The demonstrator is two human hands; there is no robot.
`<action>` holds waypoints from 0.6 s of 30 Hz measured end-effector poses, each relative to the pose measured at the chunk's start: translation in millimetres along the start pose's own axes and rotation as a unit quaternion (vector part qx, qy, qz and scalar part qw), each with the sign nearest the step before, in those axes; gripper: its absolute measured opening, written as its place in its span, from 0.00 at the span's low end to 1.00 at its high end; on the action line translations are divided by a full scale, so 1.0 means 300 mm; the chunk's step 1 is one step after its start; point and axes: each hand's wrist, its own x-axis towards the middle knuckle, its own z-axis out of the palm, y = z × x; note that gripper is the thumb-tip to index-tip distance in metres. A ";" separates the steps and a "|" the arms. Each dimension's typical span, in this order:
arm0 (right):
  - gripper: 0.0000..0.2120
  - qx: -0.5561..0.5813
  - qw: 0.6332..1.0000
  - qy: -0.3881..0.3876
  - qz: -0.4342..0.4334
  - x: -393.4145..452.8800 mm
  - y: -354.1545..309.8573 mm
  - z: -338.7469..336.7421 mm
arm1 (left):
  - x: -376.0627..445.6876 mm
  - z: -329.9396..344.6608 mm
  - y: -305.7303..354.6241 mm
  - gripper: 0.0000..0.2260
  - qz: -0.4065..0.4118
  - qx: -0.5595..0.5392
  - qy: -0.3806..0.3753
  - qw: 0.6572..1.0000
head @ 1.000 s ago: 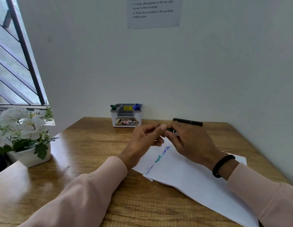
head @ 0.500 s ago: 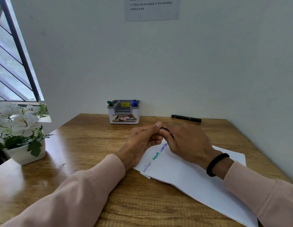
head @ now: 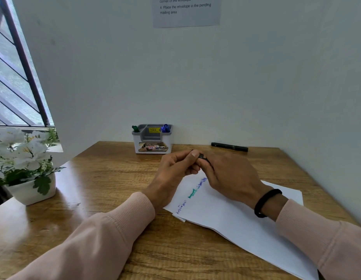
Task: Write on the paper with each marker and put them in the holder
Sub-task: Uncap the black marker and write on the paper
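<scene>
A black marker [head: 202, 157] is pinched between my left hand [head: 175, 168] and my right hand [head: 228, 176], above the top of the white paper [head: 236, 217]; only a short dark piece shows between the fingers. The paper carries short lines of blue and green writing. A grey and white holder [head: 152, 141] stands at the back by the wall, with a green marker [head: 135, 128] at its left and blue markers [head: 165, 128] at its right. Another black marker [head: 229, 146] lies on the table against the wall.
A white pot of white flowers [head: 28, 164] stands at the table's left edge by a window. The wooden table [head: 107, 178] ends at walls behind and to the right. A printed notice [head: 185, 11] hangs on the back wall.
Both hands have stayed together on the black marker, with fingers closing in tighter around it. The view shifted slightly downward.
</scene>
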 end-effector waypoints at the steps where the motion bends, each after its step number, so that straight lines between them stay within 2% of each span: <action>1: 0.22 0.005 1.000 0.010 0.004 -0.003 0.002 -0.001 | 0.001 -0.001 0.002 0.12 0.004 0.001 0.002 1.000; 4: 0.21 0.022 1.000 -0.014 0.013 -0.011 0.005 -0.001 | 0.002 -0.009 0.006 0.13 0.007 0.007 -0.016 1.000; 7: 0.16 0.052 0.996 -0.066 0.026 0.004 0.014 -0.007 | 0.008 -0.013 0.010 0.13 -0.006 0.033 -0.010 0.999; 10: 0.13 0.139 0.978 -0.141 0.060 0.002 0.035 -0.021 | 0.032 -0.032 0.030 0.12 -0.069 -0.042 0.074 0.994; 12: 0.08 0.214 0.958 -0.158 0.103 0.005 0.056 -0.032 | 0.042 -0.066 0.052 0.09 -0.111 -0.111 0.138 0.978; 15: 0.07 0.321 0.913 -0.127 0.218 0.022 0.081 -0.033 | 0.042 -0.118 0.065 0.07 -0.155 -0.170 0.169 0.958; 18: 0.07 0.444 0.826 -0.107 0.329 0.024 0.088 -0.025 | 0.038 -0.123 0.059 0.05 -0.190 -0.111 0.144 0.965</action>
